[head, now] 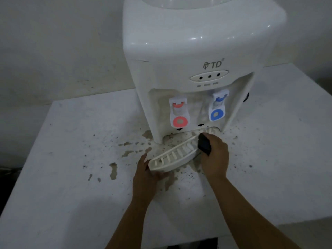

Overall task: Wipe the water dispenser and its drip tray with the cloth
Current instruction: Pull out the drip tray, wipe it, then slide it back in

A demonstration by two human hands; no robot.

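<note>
A white tabletop water dispenser (188,56) stands at the back of a white table, with a red tap (179,112) and a blue tap (217,106). The cream slotted drip tray (172,157) is pulled out at an angle in front of its base. My left hand (146,169) grips the tray's near left end. My right hand (214,155) holds a dark cloth (203,144) pressed against the tray's far right end, close to the dispenser's slot.
The white table (75,159) is stained with brown splashes and dark specks around the dispenser's base. A pale wall (59,51) rises behind it. The table's near edge (287,221) lies at the lower right, with dark floor at the far left.
</note>
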